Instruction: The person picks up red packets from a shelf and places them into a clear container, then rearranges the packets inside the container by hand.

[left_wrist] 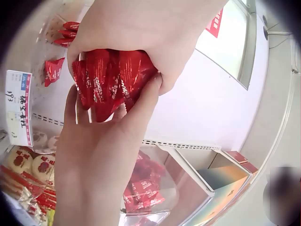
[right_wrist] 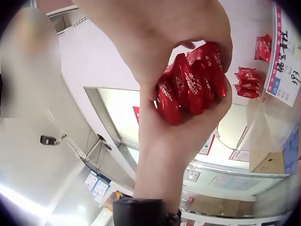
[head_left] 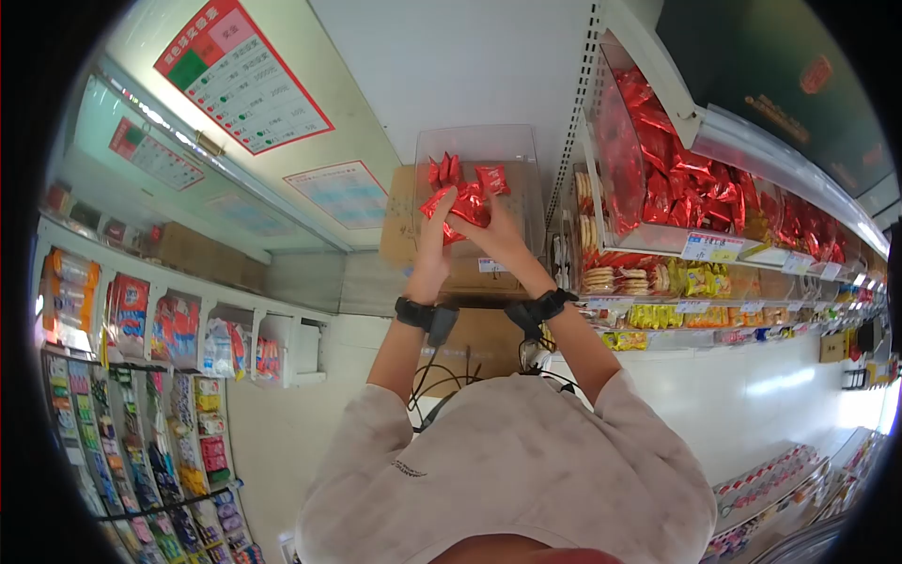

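1. Your left hand [head_left: 432, 249] curls round one side of a cluster of red packets [head_left: 458, 207], thumb and fingers bent about it. Your grip there pinches the wrappers together.
2. Your right hand [head_left: 503, 237] closes on the opposite side of the same cluster, so the packets are squeezed side by side between your two grips. The likely reason is that several loose, slick wrappers would slide apart if only one side were held.
3. The cluster is over or within the clear box [head_left: 477, 129]; whether its lower edges touch the bottom, you cannot tell from these views.
4. Inside that box, a small group of packets [head_left: 444, 170] lies close together, faces nearly against each other. Packed that way, they probably take less room and prop one another.
5. A single packet [head_left: 492, 180] lies apart from that group, with nothing beside it to lean on.
6. The price label [head_left: 490, 266] is on the front of the box, facing outward, presumably so it can be read from the aisle.
7. To your right, the shelf bin [head_left: 648, 233] holds many more red packets, heaped loosely at varied angles; its wall probably keeps the pile from spilling.
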`<state>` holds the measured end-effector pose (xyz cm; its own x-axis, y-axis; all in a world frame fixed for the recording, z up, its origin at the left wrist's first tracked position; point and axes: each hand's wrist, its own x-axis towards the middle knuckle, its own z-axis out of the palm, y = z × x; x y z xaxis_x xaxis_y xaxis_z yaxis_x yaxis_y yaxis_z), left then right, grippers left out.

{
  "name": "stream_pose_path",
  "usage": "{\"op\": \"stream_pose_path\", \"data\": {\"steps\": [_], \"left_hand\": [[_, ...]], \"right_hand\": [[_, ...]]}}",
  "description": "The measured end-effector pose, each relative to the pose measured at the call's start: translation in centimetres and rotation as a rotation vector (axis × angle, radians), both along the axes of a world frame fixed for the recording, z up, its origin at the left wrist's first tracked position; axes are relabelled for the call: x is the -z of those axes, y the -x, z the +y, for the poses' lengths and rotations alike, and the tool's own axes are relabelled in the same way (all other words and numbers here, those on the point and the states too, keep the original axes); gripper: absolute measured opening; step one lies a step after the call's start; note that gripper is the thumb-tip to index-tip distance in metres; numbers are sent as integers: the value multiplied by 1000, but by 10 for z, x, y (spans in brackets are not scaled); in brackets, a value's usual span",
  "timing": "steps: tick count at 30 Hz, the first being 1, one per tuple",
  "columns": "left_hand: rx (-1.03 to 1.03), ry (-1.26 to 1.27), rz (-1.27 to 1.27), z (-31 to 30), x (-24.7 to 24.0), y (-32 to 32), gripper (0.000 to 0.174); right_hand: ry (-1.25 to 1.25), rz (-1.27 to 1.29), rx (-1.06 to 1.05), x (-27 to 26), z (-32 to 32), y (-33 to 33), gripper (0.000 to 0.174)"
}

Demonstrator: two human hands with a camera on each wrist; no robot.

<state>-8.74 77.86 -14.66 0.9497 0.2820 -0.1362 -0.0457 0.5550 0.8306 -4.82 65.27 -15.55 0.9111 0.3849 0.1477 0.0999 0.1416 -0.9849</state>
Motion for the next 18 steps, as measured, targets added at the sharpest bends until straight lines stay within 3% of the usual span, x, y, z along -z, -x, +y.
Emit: {"op": "stream_pose_path", "data": {"steps": [3,6,8,12,15,18], "left_hand": [[85,8,-175,10,24,-18,46],[191,36,-87,0,-6,-19,45],[257,-60,-55,2,-5,-31,45],[324,-202,-12,6,0,-47,46],[241,30,-14,8,-3,-57,44],[504,-232,82,46,5,-65,50]], "right_hand": [[57,48,-89,11,1,-23,70],[140,132,-88,-24,-16,-23,65],[76,48,-67,0,-15,-35,59],[29,58,-30,-16,-25,-24,56],[-126,131,125,10,-18,-19,55],[-136,211,144,4,-27,9,55]]}}
